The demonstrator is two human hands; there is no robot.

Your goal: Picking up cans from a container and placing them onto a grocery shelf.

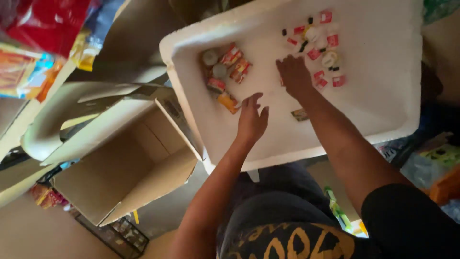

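A white foam tray (383,96) lies in front of me. My left hand (251,117) rests flat on it with fingers apart, just right of a cluster of small orange and red packets and round lids (224,72). My right hand (293,76) presses palm down on the tray farther up, fingers spread, beside a scatter of small red squares, black bits and white caps (322,52). One small packet (300,114) lies alone by my right wrist. Neither hand holds anything that I can see.
An open cardboard box (124,168) stands to the left of the tray, its flaps out. Bright snack bags (33,52) hang at the upper left. More coloured packages (431,163) sit at the right. A wire rack (115,235) is low on the left.
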